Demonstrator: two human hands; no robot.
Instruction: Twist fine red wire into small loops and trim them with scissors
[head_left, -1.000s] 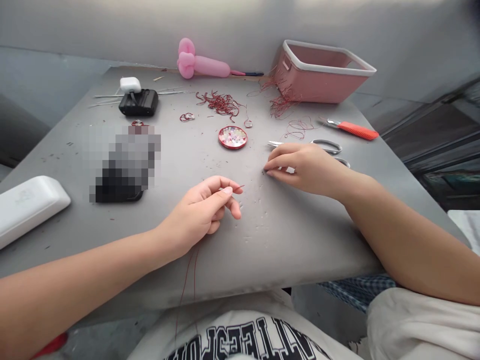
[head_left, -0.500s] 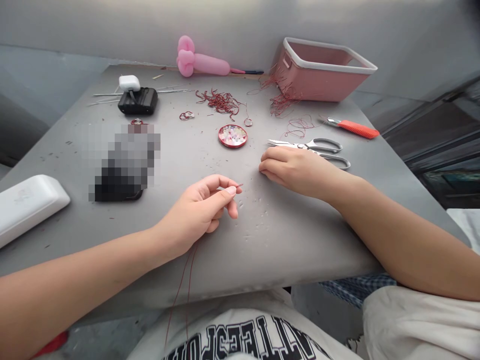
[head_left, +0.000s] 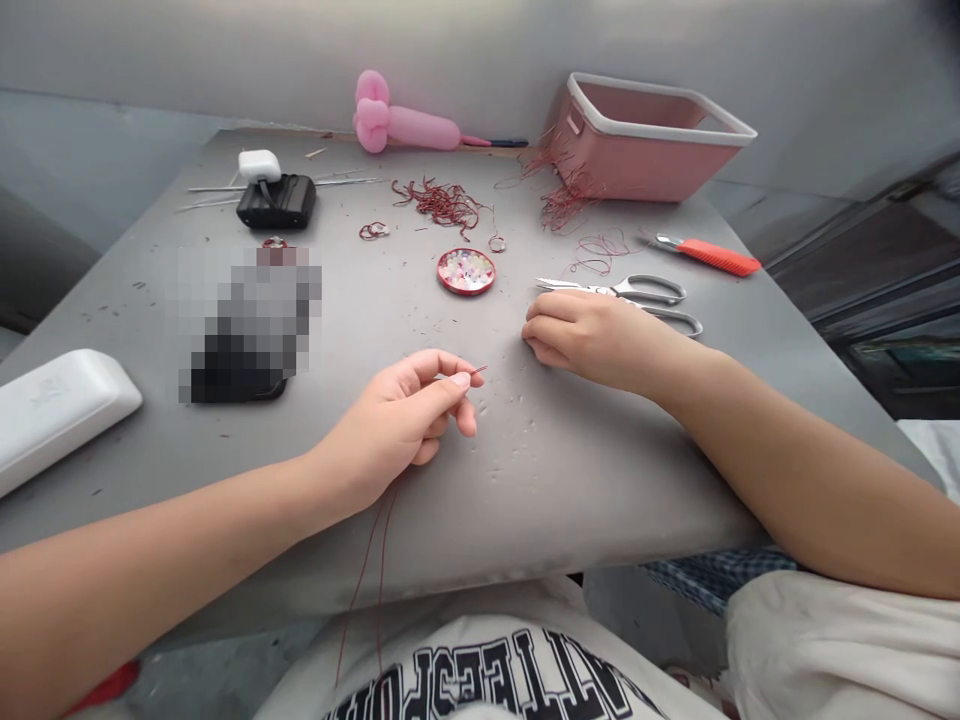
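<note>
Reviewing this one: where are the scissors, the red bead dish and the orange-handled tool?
Scissors [head_left: 625, 287]: head view, base of the upper handle.
Red bead dish [head_left: 466, 291]: head view, on the front rim.
Orange-handled tool [head_left: 718, 257]: head view, mid-handle.

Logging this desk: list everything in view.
Table: 1, grey, centre
Balloon: 1, pink, back
Bin: 1, pink, back right
Threads: many, red, back
Dish: 1, red, centre
Beads: many, multicoloured, in dish
Scissors: 1, grey, right
Tool: 1, orange, right
Block: 1, black, back left
White objects: 2, left edge, atop block
Rods: several, silvery, back left
Pixelated object: 1, dark, left
Shirt: 1, white, bottom
Left hand: 1, holding red thread
Right hand: 1, near scissors
</note>
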